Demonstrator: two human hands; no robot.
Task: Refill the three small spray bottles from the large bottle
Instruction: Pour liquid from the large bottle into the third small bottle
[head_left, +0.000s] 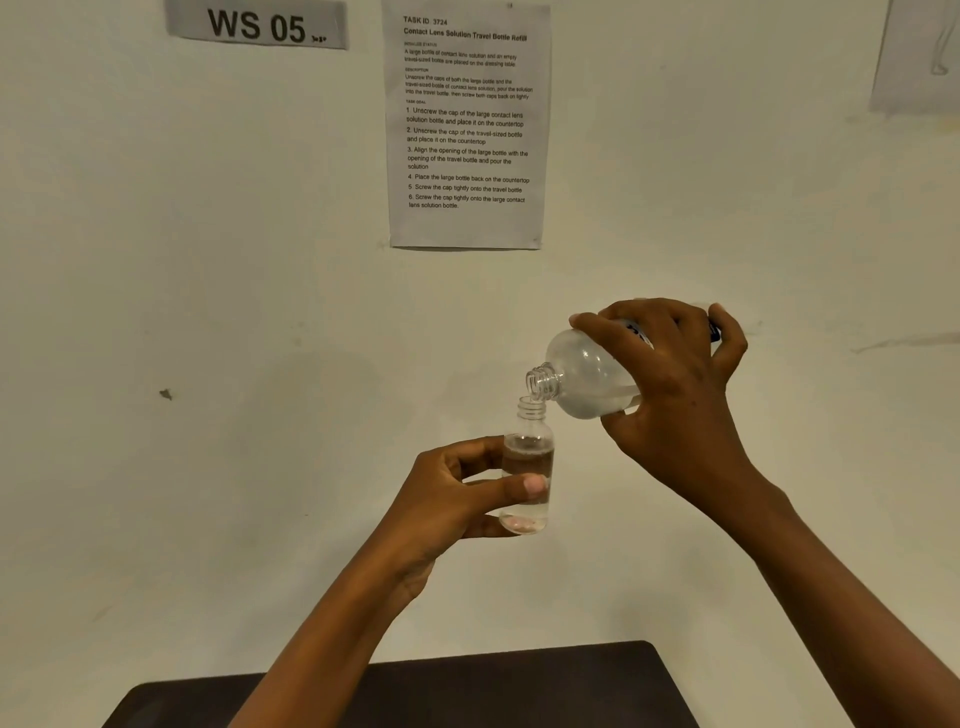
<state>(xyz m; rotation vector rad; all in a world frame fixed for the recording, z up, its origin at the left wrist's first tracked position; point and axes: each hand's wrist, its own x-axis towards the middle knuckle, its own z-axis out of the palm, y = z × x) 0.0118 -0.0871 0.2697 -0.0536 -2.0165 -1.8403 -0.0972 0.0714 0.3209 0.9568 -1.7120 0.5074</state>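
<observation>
A small clear bottle (525, 452) without its cap is held upright in the air by my left hand (457, 493); liquid fills most of its body. My right hand (670, 384) grips the large clear bottle (587, 382), which is tipped almost flat to the left. Its open threaded mouth sits just above and touching the rim of the small bottle's neck. Liquid lies along the lower side of the large bottle. The other small bottles and the caps are out of view.
A dark table (519, 686) shows at the bottom edge, below my forearms. Behind is a pale wall with a printed task sheet (467, 124), a "WS 05" sign (257, 25) and another paper (919, 57) at the top right.
</observation>
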